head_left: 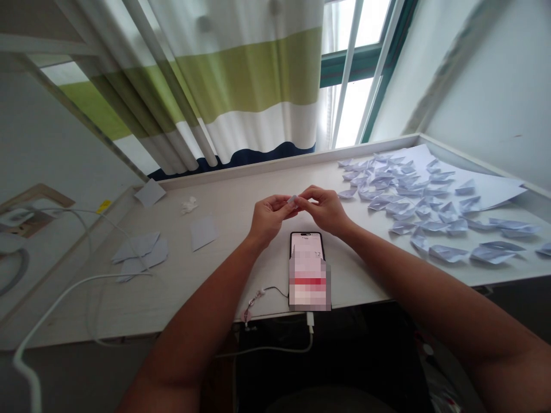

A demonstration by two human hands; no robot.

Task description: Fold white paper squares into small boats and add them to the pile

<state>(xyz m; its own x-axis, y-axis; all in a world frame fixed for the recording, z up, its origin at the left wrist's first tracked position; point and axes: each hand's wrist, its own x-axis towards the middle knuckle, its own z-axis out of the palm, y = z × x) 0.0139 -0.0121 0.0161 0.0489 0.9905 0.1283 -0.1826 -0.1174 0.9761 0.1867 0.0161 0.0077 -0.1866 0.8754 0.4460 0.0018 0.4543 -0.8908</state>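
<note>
Both hands meet above the middle of the white desk, pinching a small piece of folded white paper (293, 200) between the fingertips. My left hand (269, 217) grips it from the left, its fingers curled. From the other side my right hand (323, 207) closes thumb and fingers on it. Most of the paper is hidden by the fingers, so its exact shape does not show. Just below the hands lies a phone (307, 269) with its screen lit. To the right, many folded paper boats (404, 189) are spread over the desk.
Large white sheets (486, 183) lie under and beside the boats. On the left are loose paper squares (144, 255), a single square (203, 233), another square (150, 193) and a crumpled tissue (189, 205). A white cable (73, 289) crosses the left side; a charging cable (310, 324) runs from the phone.
</note>
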